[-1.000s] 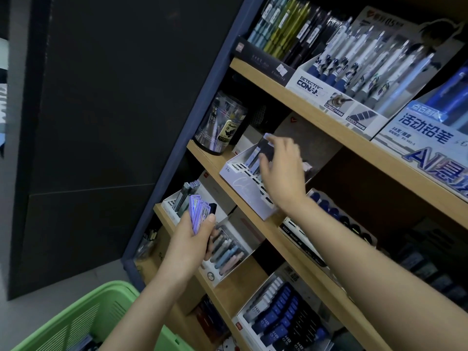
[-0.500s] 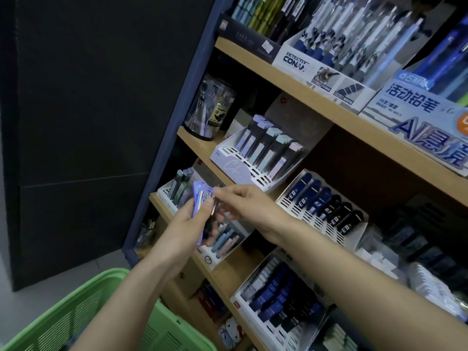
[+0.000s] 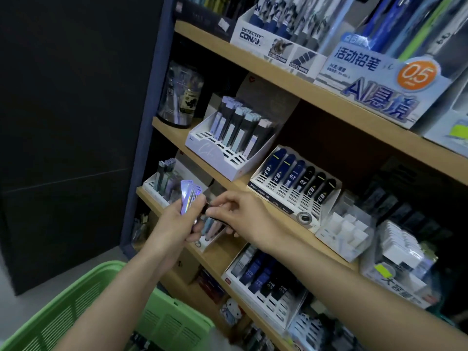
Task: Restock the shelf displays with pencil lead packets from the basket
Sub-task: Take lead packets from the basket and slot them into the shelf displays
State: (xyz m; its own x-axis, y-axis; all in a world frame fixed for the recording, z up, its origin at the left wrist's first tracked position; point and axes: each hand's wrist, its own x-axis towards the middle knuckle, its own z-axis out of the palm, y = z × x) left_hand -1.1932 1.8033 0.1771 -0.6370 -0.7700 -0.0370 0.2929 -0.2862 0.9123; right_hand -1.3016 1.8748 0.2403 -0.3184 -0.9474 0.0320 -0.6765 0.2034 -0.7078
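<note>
Two bare arms reach up from the lower edge toward a wooden shelf (image 3: 169,129). At the far left, a green basket (image 3: 76,305) with slotted walls sits low, under the left forearm. Some dark things lie in its bottom, too blurred to name.

Above it, the left grip (image 3: 174,224) is curled round a small bunch of pencil lead packets (image 3: 188,197). They are shiny violet with a rainbow glare, and they stand up out of the fist and fan a little. The bunch is in front of the third board, near a white tray (image 3: 152,184) where a few grey packets stand upright.

Just to the right, the right grip (image 3: 240,212) meets the left one. Its thumb and forefinger pinch a narrow dark piece (image 3: 209,211) at the edge of the bunch, and the other fingers are folded below. Whether this piece is one packet or more cannot be told.

Higher, on the second board, a clear round jar (image 3: 179,97) stands at the left end. Next to it is a white display box (image 3: 215,153) with tall pale and black packets in its back rows and open slots in front. Further right, a second display (image 3: 263,184) holds six blue and black packets in a row. Under the right forearm, a lower display (image 3: 273,307) carries packets marked HB.
</note>
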